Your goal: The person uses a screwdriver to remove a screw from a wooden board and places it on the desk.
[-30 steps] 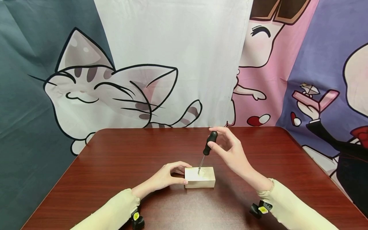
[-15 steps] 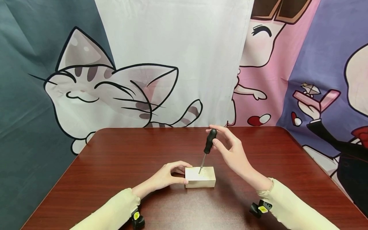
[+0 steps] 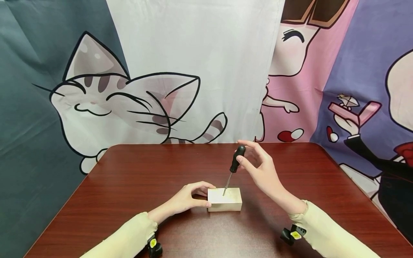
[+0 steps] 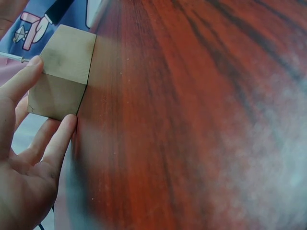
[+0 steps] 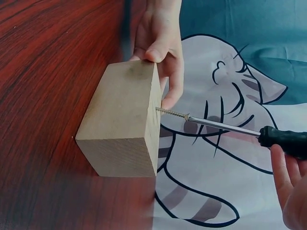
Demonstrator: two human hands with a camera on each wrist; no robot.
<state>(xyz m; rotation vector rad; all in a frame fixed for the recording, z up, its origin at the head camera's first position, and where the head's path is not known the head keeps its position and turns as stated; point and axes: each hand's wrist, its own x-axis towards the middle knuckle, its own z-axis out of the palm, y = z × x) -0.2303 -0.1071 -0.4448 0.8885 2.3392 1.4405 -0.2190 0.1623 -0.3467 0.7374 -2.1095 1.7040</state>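
Observation:
A pale wooden block sits on the table, its long side toward me. My left hand grips its left end, thumb on the near side and fingers at the back. From the top face of the block rises a screw, with much of its thread showing. The screwdriver has a black handle and a metal shaft, whose tip meets the screw head. It leans a little to the right. My right hand holds the handle between thumb and fingers, the index finger raised near its top end.
The reddish-brown table has a glossy wood grain. Behind its far edge hangs a cloth backdrop with cartoon drawings. A small black camera is strapped at the left wrist, another camera at the right.
The right thumb and fingers have shifted around the screwdriver handle, and the handle has swayed slightly. The left hand and the block have stayed in place.

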